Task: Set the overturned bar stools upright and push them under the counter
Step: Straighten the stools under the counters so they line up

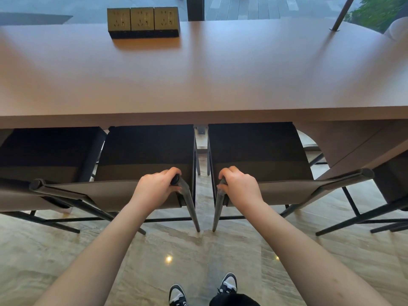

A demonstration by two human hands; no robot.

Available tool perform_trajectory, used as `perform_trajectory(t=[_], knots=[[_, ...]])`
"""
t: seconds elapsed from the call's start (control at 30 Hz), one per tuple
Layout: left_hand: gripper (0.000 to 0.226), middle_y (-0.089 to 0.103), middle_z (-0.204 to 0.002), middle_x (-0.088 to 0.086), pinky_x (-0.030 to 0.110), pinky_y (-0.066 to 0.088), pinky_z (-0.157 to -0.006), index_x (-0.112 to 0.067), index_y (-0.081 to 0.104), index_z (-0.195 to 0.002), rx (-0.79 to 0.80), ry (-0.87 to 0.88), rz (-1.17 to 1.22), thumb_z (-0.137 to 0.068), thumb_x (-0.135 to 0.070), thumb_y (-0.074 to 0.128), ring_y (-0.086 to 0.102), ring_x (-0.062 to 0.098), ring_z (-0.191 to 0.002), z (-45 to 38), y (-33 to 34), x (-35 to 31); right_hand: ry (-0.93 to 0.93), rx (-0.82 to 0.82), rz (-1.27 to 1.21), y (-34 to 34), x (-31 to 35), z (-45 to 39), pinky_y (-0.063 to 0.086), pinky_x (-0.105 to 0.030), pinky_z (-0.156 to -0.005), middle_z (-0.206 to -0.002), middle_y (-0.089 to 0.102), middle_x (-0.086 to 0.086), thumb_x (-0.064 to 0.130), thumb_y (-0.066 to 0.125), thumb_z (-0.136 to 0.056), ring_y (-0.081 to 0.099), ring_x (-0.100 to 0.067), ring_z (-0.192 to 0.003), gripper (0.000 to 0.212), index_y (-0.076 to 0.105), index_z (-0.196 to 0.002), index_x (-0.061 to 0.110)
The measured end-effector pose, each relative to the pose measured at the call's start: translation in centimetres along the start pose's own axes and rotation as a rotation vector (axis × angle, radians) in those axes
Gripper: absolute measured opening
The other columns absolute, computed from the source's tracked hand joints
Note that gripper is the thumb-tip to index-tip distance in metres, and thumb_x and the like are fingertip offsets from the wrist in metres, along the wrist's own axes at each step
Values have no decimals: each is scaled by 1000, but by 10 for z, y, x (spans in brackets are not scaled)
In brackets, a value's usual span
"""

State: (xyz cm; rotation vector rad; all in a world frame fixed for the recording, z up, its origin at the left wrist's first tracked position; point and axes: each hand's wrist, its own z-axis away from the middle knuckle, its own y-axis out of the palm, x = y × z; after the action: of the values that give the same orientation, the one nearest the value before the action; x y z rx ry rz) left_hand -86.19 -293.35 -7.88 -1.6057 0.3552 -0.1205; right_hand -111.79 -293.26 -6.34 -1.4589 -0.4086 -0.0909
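Two bar stools stand upright side by side, their dark seats partly under the brown counter [198,89]. The left stool [145,149] has a grey-brown backrest, and my left hand [157,185] grips the right end of that backrest's top rail. The right stool [256,146] stands beside it with a narrow gap between them. My right hand [239,184] is closed on the left end of its backrest rail. Both arms reach forward from the bottom of the view.
A third stool [48,151] stands at the far left and part of another [390,173] at the far right. Three brass socket blocks [143,21] sit on the counter's far side. A slanted pole [341,14] meets the counter at the right. My shoes [227,283] stand on polished stone floor.
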Motion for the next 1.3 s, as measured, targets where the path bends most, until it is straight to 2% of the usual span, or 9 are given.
perform_trajectory(t=[0.13, 0.33, 0.57, 0.7, 1.0, 1.3], knots=[[36, 73, -104, -8, 27, 41, -59, -26, 55, -121, 19, -4, -5, -92, -42, 69, 70, 22, -77, -1, 1, 1, 2, -7, -8, 2, 0, -1, 50, -21, -73, -117, 65, -2, 30, 65, -96, 69, -21, -88, 26, 62, -119, 18], [35, 72, -103, -8, 30, 46, -61, -25, 57, -121, 25, 0, 3, -92, -40, 70, 69, 25, -76, -1, 1, 3, -1, -33, -29, 7, 1, -3, 52, -24, -71, -114, 66, -3, 30, 65, -95, 70, -22, -84, 26, 63, -118, 17], [33, 73, -99, -8, 27, 41, -57, -25, 59, -117, 28, 14, 28, -89, -37, 73, 68, 25, -71, -1, 0, 4, 30, -59, -19, 13, 6, -2, 55, -27, -74, -115, 68, -4, 32, 65, -95, 72, -23, -86, 28, 63, -118, 16], [33, 72, -105, -8, 30, 50, -62, -27, 56, -121, 60, 11, 42, -92, -37, 70, 69, 23, -77, -1, -1, 5, 38, -56, -16, 13, 9, -2, 56, -27, -75, -116, 67, -4, 32, 64, -96, 71, -23, -87, 29, 63, -120, 16], [33, 70, -109, -10, 29, 49, -65, -30, 52, -122, 101, -7, 48, -94, -41, 65, 68, 23, -82, -2, -2, 5, 40, -49, -9, 17, 22, -4, 57, -29, -76, -114, 67, -6, 30, 65, -96, 72, -25, -87, 28, 63, -118, 14], [33, 70, -113, -6, 36, 58, -74, -30, 49, -123, 151, -23, 75, -95, -36, 65, 69, 24, -88, -3, -6, 4, 27, -41, -6, 14, 19, -3, 58, -30, -74, -114, 67, -4, 29, 65, -96, 71, -24, -85, 25, 62, -117, 16]])
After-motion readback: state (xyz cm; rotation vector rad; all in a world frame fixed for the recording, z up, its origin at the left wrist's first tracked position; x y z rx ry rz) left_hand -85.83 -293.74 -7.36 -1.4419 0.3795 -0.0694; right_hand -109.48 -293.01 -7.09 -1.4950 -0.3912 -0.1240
